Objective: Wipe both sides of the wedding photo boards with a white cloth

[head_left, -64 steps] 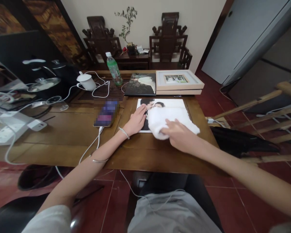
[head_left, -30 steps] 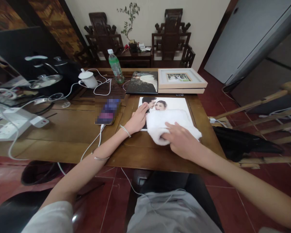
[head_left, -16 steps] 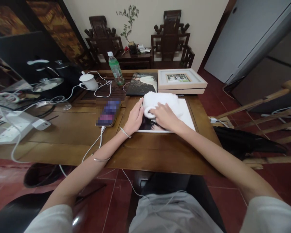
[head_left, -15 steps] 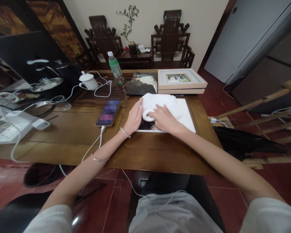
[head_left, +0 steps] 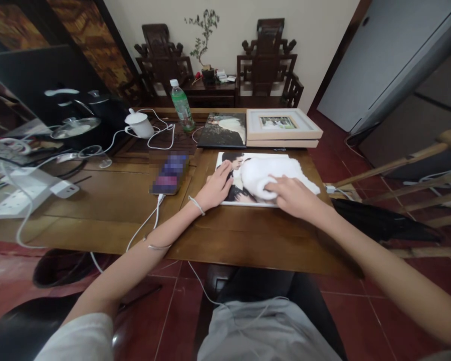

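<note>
A photo panel [head_left: 240, 199] with a printed picture of people lies flat on the wooden table. My left hand [head_left: 217, 186] rests on its left part with the fingers stretched out. Over the panel's right part spreads a white fluffy cloth [head_left: 261, 170], hiding much of the picture. My right hand [head_left: 291, 193] is closed on the near side of this cloth and presses it against the panel.
Behind the panel lie a dark photo board [head_left: 221, 131] and framed pictures [head_left: 283, 135] in a stack. A phone [head_left: 169, 175] on a cable is to the left. Farther back stand a green bottle [head_left: 183, 108] and a lidded white cup [head_left: 140, 125]. A power strip [head_left: 26, 193] sits far left.
My right hand has moved the cloth rightward over the panel, uncovering the picture's left part. My left hand has shifted slightly right and now lies on the panel's left part.
</note>
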Demonstrator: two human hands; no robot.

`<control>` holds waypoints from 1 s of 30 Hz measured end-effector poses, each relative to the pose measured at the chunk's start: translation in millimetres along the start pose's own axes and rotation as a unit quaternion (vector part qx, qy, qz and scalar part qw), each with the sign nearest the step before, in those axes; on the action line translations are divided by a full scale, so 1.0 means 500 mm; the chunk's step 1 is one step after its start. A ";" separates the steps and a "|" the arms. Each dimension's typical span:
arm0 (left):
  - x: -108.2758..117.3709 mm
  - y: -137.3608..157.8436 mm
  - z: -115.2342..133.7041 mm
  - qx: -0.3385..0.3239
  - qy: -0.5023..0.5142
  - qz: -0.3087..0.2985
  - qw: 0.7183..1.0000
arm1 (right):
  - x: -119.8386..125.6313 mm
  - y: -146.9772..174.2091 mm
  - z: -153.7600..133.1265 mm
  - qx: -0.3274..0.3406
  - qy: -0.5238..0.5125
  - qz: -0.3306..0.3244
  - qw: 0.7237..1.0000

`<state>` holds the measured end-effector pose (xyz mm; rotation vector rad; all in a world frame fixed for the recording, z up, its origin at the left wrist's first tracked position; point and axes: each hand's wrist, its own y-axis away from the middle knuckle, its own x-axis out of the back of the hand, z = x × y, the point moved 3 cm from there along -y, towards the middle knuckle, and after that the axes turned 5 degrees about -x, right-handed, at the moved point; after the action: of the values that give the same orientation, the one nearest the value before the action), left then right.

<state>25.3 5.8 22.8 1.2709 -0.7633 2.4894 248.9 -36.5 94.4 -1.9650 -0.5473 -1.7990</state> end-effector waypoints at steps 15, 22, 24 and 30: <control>0.006 -0.001 -0.002 -0.013 -0.022 -0.018 1.000 | -0.006 -0.256 -0.063 0.004 -0.156 0.045 0.987; 0.001 0.002 -0.004 -0.006 -0.016 -0.010 1.000 | -0.026 -0.130 0.100 -0.049 -0.038 0.054 0.997; 0.001 0.002 -0.003 0.000 -0.018 -0.012 1.000 | -0.034 -0.087 0.130 -0.058 0.020 0.044 0.997; 0.000 0.001 -0.001 -0.002 -0.025 -0.013 1.000 | -0.056 0.095 0.043 0.028 0.070 0.021 0.997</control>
<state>24.5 5.6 22.3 1.3377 -0.7565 2.4430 290.4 -64.5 63.1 -1.7848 -0.5026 -1.8567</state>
